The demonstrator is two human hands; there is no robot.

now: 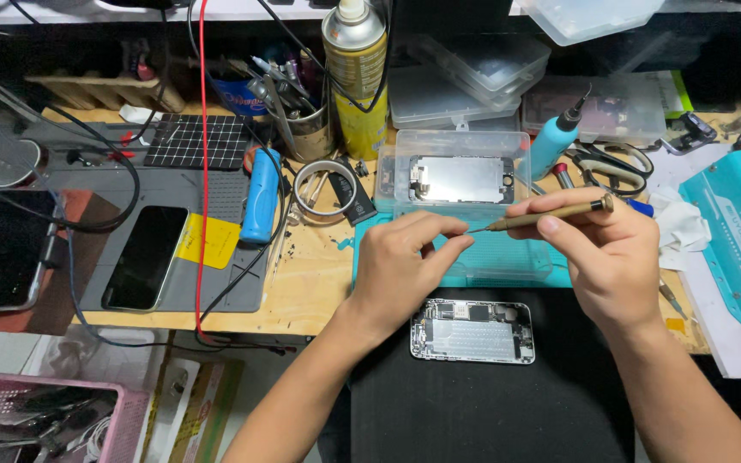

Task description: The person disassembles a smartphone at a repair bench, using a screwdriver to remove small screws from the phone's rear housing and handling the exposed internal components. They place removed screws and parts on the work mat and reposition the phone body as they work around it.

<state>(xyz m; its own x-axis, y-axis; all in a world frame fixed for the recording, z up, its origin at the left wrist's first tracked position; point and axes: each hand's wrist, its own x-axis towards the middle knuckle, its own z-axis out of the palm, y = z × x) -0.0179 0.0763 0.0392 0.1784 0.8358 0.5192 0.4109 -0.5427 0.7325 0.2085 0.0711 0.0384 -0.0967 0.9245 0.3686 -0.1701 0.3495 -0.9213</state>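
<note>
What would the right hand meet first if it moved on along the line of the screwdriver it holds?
The left hand: the screwdriver in the right hand already points at its fingertips, nearly touching.

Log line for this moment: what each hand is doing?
left hand: fingertips pinched at screwdriver tip | right hand: holds gold screwdriver level | opened phone: on black mat, untouched

a yellow spray can (355,73) stands behind a tape roll (324,190). a blue cylinder (261,195) lies beside a dark phone (144,256) on the grey mat (225,291); a pink basket (10,403) sits lower left.
</note>
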